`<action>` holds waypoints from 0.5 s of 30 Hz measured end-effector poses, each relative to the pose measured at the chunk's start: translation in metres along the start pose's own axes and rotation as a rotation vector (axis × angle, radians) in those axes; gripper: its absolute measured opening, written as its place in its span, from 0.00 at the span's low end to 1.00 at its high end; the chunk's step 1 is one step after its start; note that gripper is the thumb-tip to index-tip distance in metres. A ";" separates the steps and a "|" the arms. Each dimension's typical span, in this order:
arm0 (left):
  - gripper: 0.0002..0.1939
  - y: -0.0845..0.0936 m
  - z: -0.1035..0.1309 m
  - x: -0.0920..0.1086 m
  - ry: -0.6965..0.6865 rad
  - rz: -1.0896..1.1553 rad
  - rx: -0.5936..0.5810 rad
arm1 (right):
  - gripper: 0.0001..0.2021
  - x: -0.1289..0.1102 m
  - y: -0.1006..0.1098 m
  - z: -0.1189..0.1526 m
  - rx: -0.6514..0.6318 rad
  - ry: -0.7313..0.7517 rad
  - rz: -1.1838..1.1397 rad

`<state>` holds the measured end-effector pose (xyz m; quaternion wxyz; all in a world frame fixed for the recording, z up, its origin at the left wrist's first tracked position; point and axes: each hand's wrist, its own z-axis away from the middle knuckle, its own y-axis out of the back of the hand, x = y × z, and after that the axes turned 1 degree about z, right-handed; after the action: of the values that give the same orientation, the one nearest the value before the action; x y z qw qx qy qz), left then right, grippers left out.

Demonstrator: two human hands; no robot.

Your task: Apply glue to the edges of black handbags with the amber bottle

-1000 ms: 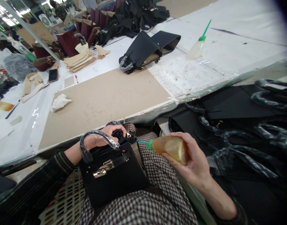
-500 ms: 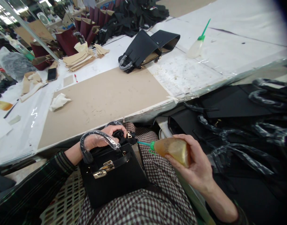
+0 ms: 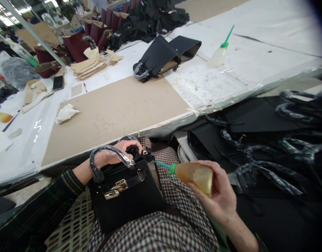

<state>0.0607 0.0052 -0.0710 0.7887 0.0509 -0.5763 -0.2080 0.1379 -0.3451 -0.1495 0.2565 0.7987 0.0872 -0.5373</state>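
A black handbag with gold hardware lies on my lap, its looped handle wrapped in clear plastic. My left hand reaches through that handle, its fingers closed on black material at the bag's top, beside a small gold buckle. On the right, my right hand is wrapped round a squeeze bottle of amber liquid. The bottle's thin green nozzle points left, its tip at the bag's upper right edge near the buckle. Whether the tip touches the bag, I cannot tell.
Beyond my lap stands a table with a beige board and crumpled paper. Black bags and a second bottle sit farther back. Several black bags with wrapped handles are at the right. A plastic basket is lower left.
My right hand and the amber bottle have moved slightly down, and the nozzle now slopes more. My left hand and the handbag have stayed nearly the same.
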 end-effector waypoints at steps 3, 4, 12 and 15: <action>0.14 0.000 0.003 0.003 0.014 0.030 -0.001 | 0.28 0.000 -0.001 0.003 -0.007 0.001 0.022; 0.13 0.000 0.004 0.003 0.014 0.028 0.002 | 0.28 0.000 -0.002 0.004 -0.009 -0.003 0.025; 0.12 0.001 0.006 -0.002 -0.041 -0.042 0.021 | 0.27 -0.010 0.001 -0.009 -0.055 0.042 0.090; 0.11 0.001 0.007 -0.002 -0.032 -0.043 0.030 | 0.26 -0.015 0.006 -0.013 -0.123 0.076 0.155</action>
<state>0.0541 0.0081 -0.0699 0.7737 0.0718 -0.5908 -0.2172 0.1447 -0.3417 -0.1308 0.3422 0.8056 0.0674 -0.4789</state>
